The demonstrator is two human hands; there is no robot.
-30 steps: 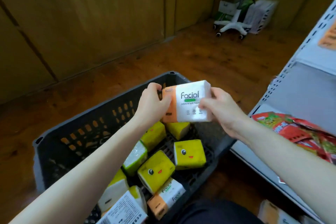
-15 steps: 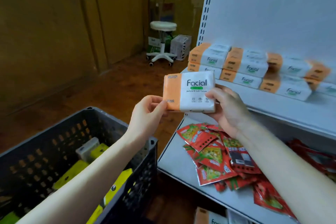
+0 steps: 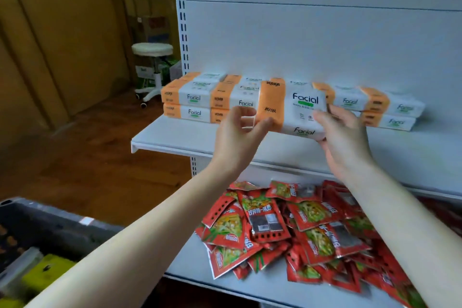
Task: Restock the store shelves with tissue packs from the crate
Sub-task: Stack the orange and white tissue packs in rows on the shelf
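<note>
Two hands on one tissue pack (image 3: 295,110): right hand (image 3: 345,142) grips the white end; left hand (image 3: 237,137) half-curled, thumb touching the orange end, pinch not discernible. Pack now over upper shelf (image 3: 175,137), before the stacked packs (image 3: 195,102); half a second ago, short of shelf edge. Crate (image 3: 50,222) lower left.

- Right hand (image 3: 345,140) grips white end of tissue pack (image 3: 300,107), 12 o'clock, at upper shelf (image 3: 175,137).
- Left hand (image 3: 237,135) at its orange end; grip unclear.
- Stacked packs (image 3: 190,102) in a row behind, 11 to 2 o'clock.
- Red sachets (image 3: 287,227) heaped on lower shelf (image 3: 190,262), 5 o'clock.
- Crate (image 3: 50,220) at 8 o'clock.
</note>
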